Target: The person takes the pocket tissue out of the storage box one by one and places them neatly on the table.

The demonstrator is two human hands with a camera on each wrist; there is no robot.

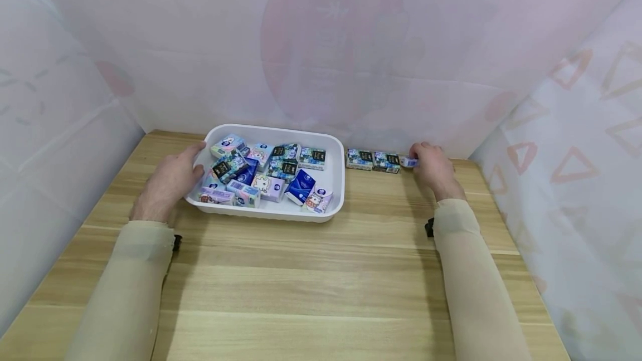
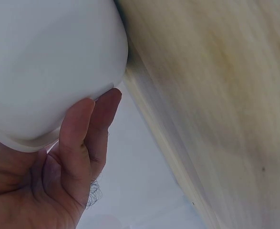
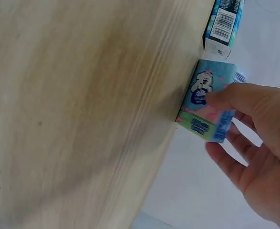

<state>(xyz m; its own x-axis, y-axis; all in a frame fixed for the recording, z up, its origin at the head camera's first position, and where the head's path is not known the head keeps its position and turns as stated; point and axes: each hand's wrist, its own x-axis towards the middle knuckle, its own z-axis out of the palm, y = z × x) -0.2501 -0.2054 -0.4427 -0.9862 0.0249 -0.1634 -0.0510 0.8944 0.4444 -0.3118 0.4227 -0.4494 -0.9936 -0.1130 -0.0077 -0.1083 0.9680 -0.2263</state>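
My left hand [image 1: 168, 185] grips the left rim of a white plastic tray [image 1: 271, 214]; in the left wrist view, its fingertips [image 2: 75, 125] press against the tray's outer wall. Packs of pocket tissues [image 1: 268, 187] in purple, dark blue and dark floral wrapping lie jumbled inside. Right of the tray, my right hand [image 1: 435, 169] pinches a light blue and pink tissue pack [image 3: 199, 114] by its sides, with the thumb on the cartoon face. That pack stands at the table's back edge, beside two dark floral packs [image 1: 359, 159] set in a row.
A wood-grain table [image 1: 301, 283] carries everything. Behind it hangs a pale printed curtain [image 1: 210, 71], close against the back edge, and more printed fabric [image 1: 577, 194] rises along both sides.
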